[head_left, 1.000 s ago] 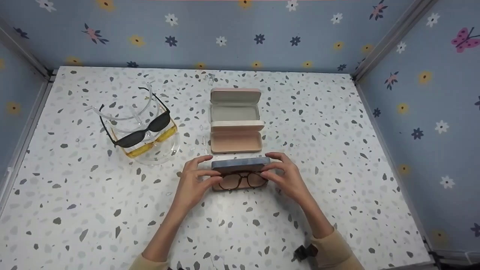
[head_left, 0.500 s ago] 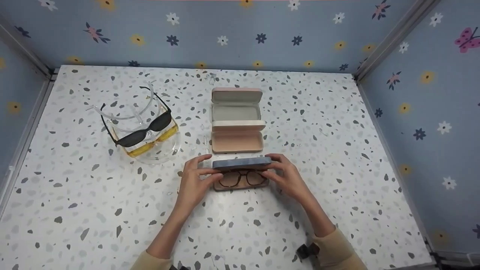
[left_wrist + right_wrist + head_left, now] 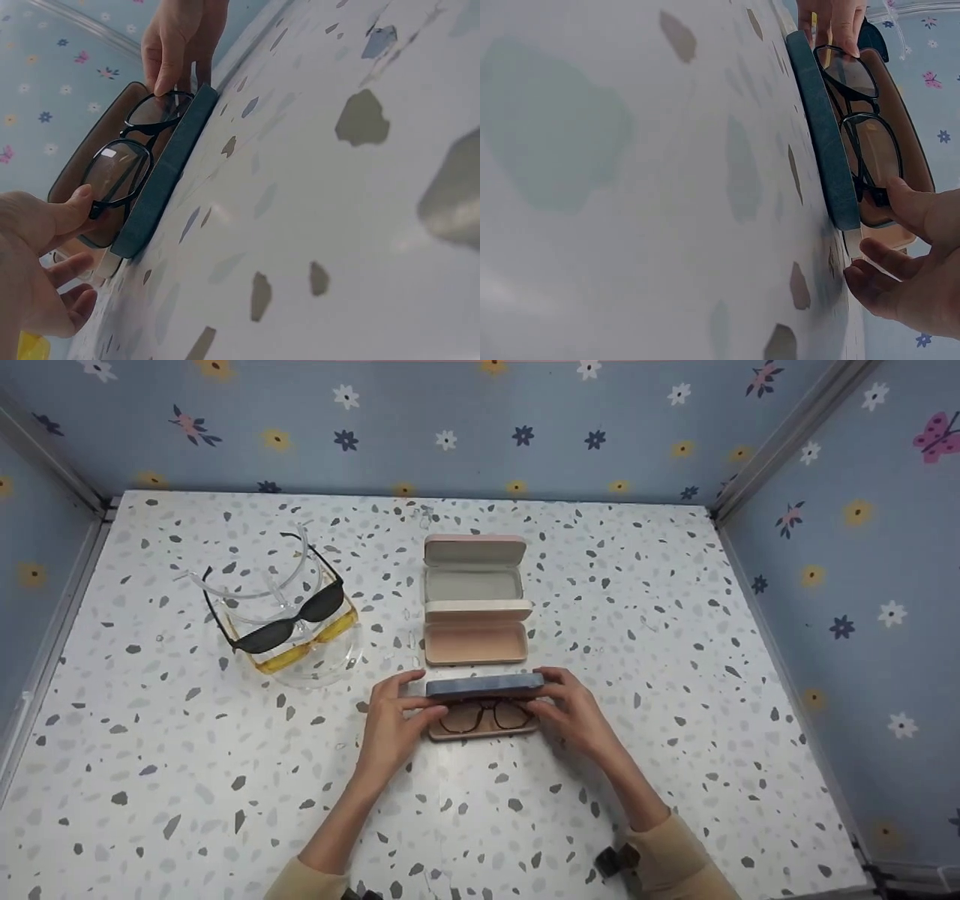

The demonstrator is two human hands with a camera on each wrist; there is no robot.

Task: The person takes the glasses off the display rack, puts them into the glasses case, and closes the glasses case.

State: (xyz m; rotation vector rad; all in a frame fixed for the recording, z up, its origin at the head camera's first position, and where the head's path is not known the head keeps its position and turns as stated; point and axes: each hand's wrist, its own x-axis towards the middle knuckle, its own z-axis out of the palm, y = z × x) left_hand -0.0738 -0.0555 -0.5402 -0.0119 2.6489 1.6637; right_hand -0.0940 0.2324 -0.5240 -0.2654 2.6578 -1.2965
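Note:
A pair of dark-framed eyeglasses (image 3: 487, 707) lies within the open blue glasses case (image 3: 484, 685), temples folded behind the lenses. My left hand (image 3: 390, 727) pinches the left end of the frame, thumb on the near side. At the opposite end my right hand (image 3: 577, 716) pinches the frame in the same way. In the left wrist view the eyeglasses (image 3: 116, 201) sit between the lined halves of the case (image 3: 166, 176). The right wrist view has my right thumb (image 3: 911, 206) against the frame's corner, the other fingers spread beside the case.
Behind stand two more open glasses cases, one peach-lined (image 3: 475, 643) and one grey-lined (image 3: 472, 585). To the left, black sunglasses (image 3: 322, 601), yellow-framed glasses (image 3: 283, 661) and clear eyewear (image 3: 330, 667) overlap in a group. Flowered panels (image 3: 480, 457) border the speckled table (image 3: 637, 720).
The eyeglasses have tipped back and sunk slightly deeper into the blue case, both hands staying at their ends. The other cases and glasses have stayed put.

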